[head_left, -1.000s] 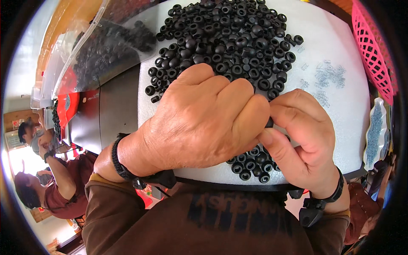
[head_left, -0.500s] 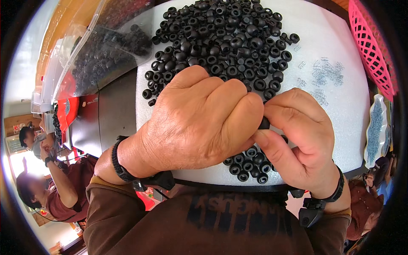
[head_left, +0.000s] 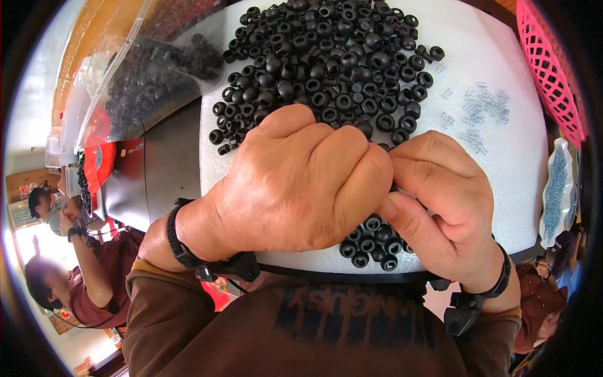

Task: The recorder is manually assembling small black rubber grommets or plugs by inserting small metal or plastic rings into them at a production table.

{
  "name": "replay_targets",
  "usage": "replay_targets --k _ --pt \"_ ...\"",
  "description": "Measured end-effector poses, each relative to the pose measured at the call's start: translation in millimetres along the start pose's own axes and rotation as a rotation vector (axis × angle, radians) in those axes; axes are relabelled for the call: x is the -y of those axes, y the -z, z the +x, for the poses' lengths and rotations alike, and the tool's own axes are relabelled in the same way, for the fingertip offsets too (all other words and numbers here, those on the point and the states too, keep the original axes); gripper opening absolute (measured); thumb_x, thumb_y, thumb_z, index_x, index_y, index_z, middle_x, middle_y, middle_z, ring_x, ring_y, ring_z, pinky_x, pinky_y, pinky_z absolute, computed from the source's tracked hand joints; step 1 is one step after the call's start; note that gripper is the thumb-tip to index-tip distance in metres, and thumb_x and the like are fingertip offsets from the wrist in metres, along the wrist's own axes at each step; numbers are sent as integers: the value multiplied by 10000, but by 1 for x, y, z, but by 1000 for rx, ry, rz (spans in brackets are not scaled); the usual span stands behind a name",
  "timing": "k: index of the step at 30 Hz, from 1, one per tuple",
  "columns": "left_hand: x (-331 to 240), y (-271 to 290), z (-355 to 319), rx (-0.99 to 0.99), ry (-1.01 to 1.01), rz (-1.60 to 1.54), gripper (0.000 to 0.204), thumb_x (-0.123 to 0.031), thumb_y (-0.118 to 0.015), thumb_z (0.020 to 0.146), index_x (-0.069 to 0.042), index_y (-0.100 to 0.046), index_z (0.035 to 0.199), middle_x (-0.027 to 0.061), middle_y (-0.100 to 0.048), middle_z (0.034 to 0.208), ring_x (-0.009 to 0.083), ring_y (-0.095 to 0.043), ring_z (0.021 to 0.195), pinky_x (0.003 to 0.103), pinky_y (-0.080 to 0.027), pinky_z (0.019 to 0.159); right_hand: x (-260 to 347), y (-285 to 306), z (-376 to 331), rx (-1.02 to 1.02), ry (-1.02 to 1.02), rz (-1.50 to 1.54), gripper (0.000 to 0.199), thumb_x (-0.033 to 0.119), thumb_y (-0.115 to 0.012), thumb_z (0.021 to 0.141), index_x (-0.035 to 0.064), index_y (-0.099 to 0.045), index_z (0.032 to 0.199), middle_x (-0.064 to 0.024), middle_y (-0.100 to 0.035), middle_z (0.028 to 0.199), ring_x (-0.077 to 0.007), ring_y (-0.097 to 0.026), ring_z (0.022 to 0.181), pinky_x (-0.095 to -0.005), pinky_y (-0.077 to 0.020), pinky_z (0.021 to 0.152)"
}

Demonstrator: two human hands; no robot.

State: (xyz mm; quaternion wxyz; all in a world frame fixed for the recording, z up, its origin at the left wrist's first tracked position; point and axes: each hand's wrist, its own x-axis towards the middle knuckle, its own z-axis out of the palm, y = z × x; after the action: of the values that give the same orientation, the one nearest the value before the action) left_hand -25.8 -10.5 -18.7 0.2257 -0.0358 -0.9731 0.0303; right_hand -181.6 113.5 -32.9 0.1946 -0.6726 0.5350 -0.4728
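Note:
My left hand [head_left: 295, 182] and my right hand [head_left: 440, 195] meet fingertip to fingertip over a white foam pad [head_left: 502, 169]. Both pinch a small black part [head_left: 393, 186] that is almost wholly hidden between the fingers. A big heap of small black ring-shaped parts [head_left: 333, 63] lies on the pad beyond my hands. A smaller cluster of the same black rings [head_left: 370, 242] sits under my hands near the pad's front edge. Tiny clear springs [head_left: 480, 110] are scattered on the pad to the right.
A clear plastic bag of more black parts [head_left: 151, 81] lies at the left on a dark table. A pink mesh basket [head_left: 553, 69] stands at the right, and a clear tray of small pieces [head_left: 556, 188] below it. Two other people [head_left: 63, 251] sit at lower left.
My hands stay pressed together in nearly the same place; the fingers have shifted only slightly around the small part.

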Motion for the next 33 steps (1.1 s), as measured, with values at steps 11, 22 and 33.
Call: replay_targets --k 11,22,33 --pt "2 -16 2 -255 13 -139 317 -207 -739 670 20 -611 850 39 -529 606 176 -517 493 293 -385 450 2 7 3 50 -40 186 236 108 -645 795 -78 -605 934 -142 -585 867 -209 -535 732 -279 -418 651" --pt "2 -2 6 -146 152 -226 346 -258 -786 617 -24 -596 786 14 -482 580 177 -473 466 290 -372 456 4 5 2 5 -108 291 195 89 -635 796 -72 -604 901 -144 -587 833 -197 -522 695 -283 -401 617" --pt "8 3 2 -91 7 -325 373 -314 -742 560 -36 -509 647 64 -432 584 238 -425 444 320 -331 425 2 8 2 162 -302 520 208 140 -670 783 -54 -637 853 -122 -602 798 -193 -543 710 -290 -410 636"
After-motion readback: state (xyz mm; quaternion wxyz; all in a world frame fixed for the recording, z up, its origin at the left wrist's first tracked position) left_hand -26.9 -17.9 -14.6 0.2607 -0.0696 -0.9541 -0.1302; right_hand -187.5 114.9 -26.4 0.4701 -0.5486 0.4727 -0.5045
